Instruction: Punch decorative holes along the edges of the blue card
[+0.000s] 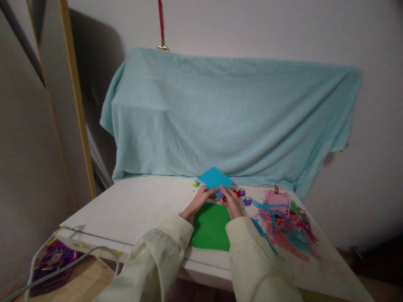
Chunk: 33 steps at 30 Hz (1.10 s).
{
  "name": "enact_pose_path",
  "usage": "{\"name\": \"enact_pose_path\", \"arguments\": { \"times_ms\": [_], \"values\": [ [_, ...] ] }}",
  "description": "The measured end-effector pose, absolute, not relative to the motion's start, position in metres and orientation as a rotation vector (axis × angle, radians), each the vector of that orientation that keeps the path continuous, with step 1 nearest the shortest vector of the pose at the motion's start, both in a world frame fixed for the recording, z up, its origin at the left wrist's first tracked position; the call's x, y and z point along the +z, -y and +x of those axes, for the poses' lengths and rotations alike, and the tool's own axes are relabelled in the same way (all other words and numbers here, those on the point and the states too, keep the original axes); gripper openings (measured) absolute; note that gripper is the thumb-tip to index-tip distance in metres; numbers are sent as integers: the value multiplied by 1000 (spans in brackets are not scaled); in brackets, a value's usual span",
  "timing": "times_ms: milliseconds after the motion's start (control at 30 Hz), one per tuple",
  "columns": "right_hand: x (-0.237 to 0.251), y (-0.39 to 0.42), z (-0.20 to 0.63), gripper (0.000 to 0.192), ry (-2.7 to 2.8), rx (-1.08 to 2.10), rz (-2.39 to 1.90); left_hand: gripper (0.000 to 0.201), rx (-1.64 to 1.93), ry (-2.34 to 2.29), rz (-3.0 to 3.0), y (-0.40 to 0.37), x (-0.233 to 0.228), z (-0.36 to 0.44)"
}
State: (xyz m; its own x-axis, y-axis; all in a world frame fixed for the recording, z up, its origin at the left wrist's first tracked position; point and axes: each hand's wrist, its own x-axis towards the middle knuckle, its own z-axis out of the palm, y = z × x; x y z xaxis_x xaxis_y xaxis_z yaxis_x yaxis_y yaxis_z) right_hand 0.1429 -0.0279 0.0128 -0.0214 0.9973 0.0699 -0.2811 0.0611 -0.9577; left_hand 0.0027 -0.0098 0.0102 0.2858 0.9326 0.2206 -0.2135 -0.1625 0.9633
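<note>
I'm at a white table pushed against a pale wall, with a light blue blanket draped over something bulky at twelve o'clock. The blue paper square sits tilted just above the tabletop, at the table's middle toward the far edge, pinched between my two hands. My left hand grips its lower left edge with fingers closed on it; my right hand is closed on its lower right edge, with a small purple punch tucked against the fingers there. Directly below, at six o'clock, a green sheet lies flat between my cream sleeves. A green punch stands at nine o'clock of the square; more little punches line up at three o'clock, and beyond them lies a heap of pink and blue paper scraps.
</note>
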Motion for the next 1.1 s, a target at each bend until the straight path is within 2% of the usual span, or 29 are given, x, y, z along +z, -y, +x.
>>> {"name": "enact_pose_path", "arguments": {
  "times_ms": [700, 1100],
  "values": [
    [18, 33, 143, 35, 1143, 1285, -859, 35, 1193, -711, 1332, 12, 12, 4],
    [13, 28, 143, 42, 1067, 1321, -937, 34, 1195, -714, 1331, 13, 13, 3]
  ]
}}
